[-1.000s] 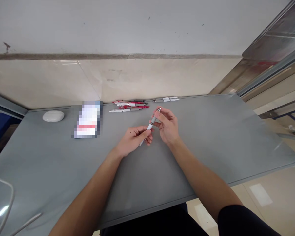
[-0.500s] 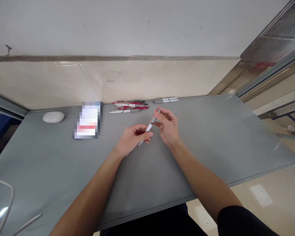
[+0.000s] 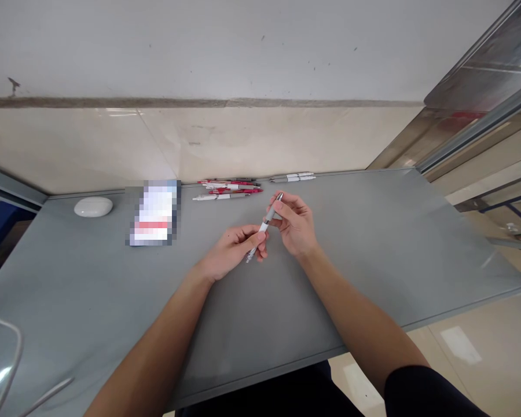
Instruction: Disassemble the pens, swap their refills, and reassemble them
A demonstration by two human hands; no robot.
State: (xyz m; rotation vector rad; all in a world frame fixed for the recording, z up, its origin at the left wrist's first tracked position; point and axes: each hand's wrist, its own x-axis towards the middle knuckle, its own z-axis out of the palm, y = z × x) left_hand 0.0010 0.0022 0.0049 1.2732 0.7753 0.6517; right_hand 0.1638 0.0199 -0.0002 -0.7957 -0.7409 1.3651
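Note:
Both hands hold one white and grey pen (image 3: 264, 226) above the grey table, tilted with its silver tip up and to the right. My left hand (image 3: 234, 246) pinches the white lower barrel between thumb and fingers; the clip end pokes out below. My right hand (image 3: 296, 222) grips the grey section close to the silver tip. Behind the hands lies a loose pile of red and white pens (image 3: 232, 185), with a white and grey pen (image 3: 221, 197) in front of it. To its right, some white and grey pens (image 3: 293, 177) lie together near the wall.
A blurred-out phone-like flat object (image 3: 154, 214) lies on the table (image 3: 373, 249) at left, beside a white rounded mouse-like object (image 3: 93, 207). A pale cable (image 3: 17, 347) curves at the lower left. The tiled wall (image 3: 264, 139) borders the table's back edge.
My left fingers have shifted slightly on the pen's barrel, and more of the clip end shows below them. The right hand keeps its hold almost unmoved.

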